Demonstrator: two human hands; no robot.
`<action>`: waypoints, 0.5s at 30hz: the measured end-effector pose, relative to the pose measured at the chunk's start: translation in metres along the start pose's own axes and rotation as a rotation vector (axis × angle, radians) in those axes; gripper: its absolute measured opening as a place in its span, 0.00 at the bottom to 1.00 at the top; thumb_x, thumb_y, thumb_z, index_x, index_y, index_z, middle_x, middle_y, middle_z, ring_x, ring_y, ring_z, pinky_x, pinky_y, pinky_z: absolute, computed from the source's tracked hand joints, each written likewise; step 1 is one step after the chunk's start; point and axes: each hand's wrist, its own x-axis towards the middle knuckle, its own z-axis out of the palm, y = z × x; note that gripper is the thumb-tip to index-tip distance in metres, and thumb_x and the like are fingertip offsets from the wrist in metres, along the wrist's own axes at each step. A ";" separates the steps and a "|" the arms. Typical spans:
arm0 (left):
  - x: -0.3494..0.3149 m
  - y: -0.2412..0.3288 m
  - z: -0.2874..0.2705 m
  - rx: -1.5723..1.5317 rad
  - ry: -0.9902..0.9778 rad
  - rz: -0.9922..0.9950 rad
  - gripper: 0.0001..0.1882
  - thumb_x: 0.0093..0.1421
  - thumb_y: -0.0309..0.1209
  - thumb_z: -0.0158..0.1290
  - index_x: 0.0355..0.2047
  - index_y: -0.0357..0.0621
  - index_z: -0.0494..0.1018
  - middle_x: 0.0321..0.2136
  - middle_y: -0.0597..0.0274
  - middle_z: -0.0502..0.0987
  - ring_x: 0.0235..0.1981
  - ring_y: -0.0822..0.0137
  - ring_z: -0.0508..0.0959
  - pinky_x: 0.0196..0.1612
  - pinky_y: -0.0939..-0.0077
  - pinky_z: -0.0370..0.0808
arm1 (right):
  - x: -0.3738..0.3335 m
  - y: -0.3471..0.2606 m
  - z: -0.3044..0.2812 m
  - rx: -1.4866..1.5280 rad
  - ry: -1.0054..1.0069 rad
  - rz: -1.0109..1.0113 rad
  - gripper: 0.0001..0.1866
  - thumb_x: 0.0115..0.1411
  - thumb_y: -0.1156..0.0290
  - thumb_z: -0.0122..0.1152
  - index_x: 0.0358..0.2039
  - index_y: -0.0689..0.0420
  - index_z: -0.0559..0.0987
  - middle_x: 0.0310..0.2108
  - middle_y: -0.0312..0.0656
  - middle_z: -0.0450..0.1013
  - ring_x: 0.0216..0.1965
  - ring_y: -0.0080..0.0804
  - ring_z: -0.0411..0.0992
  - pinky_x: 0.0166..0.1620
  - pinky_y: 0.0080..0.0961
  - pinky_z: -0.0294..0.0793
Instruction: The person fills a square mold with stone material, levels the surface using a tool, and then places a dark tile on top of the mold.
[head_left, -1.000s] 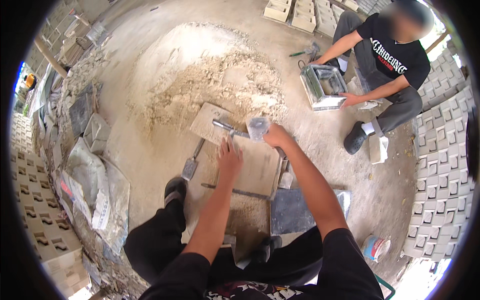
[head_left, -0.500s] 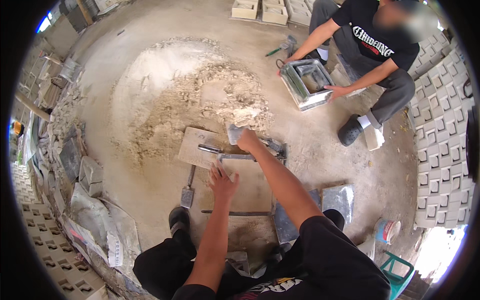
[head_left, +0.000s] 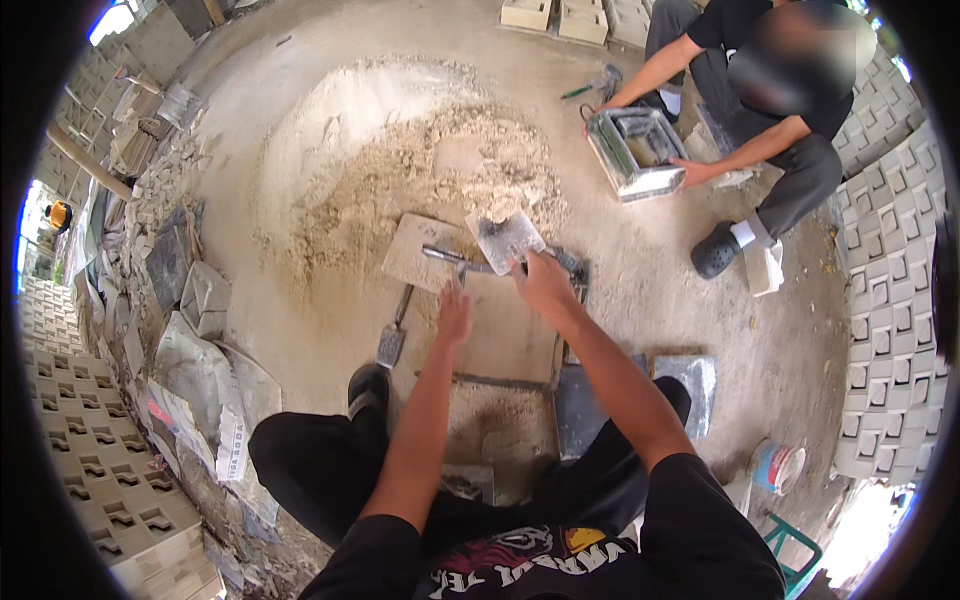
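Observation:
My right hand grips a trowel with a flat, squarish grey blade, raised over the far edge of a low square metal-edged mould. A dark patch marks the blade's far end. Fingers drawn together, my left hand is closed at the mould's far left corner; what they hold, if anything, cannot be made out. Just beyond lies a pale square board with a metal bar across its right part. A small paddle-ended tool rests on the floor left of my left hand.
Beyond the mould spreads a heap of pale sandy powder. At the far right a crouching person holds a rectangular metal mould. Dark plates and a paint tin lie to the right. Stacked patterned blocks line both sides.
My right hand has drawn the trowel back from the heap and lifted it over the mould's far edge. My left hand's spread fingers have come together near the far left corner. The view has shifted.

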 end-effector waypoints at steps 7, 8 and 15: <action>-0.035 -0.025 -0.024 -0.671 -0.174 -0.218 0.37 0.63 0.56 0.31 0.64 0.42 0.46 0.63 0.45 0.49 0.65 0.51 0.48 0.62 0.53 0.49 | -0.089 0.015 -0.029 -0.109 -0.170 0.130 0.20 0.61 0.56 0.45 0.32 0.63 0.75 0.28 0.59 0.74 0.34 0.59 0.73 0.40 0.48 0.72; -0.036 -0.025 -0.022 -0.667 -0.154 -0.211 0.37 0.63 0.56 0.30 0.63 0.41 0.47 0.63 0.45 0.50 0.65 0.51 0.49 0.62 0.54 0.49 | -0.097 0.015 -0.029 -0.129 -0.182 0.124 0.20 0.61 0.56 0.46 0.31 0.63 0.75 0.29 0.59 0.74 0.34 0.58 0.73 0.40 0.48 0.72; -0.045 -0.020 -0.013 -0.602 -0.079 -0.155 0.39 0.65 0.57 0.23 0.61 0.34 0.55 0.61 0.45 0.58 0.64 0.53 0.55 0.63 0.66 0.51 | -0.116 0.013 -0.011 -0.266 -0.170 0.064 0.18 0.60 0.59 0.48 0.29 0.62 0.77 0.30 0.56 0.74 0.33 0.56 0.74 0.37 0.47 0.74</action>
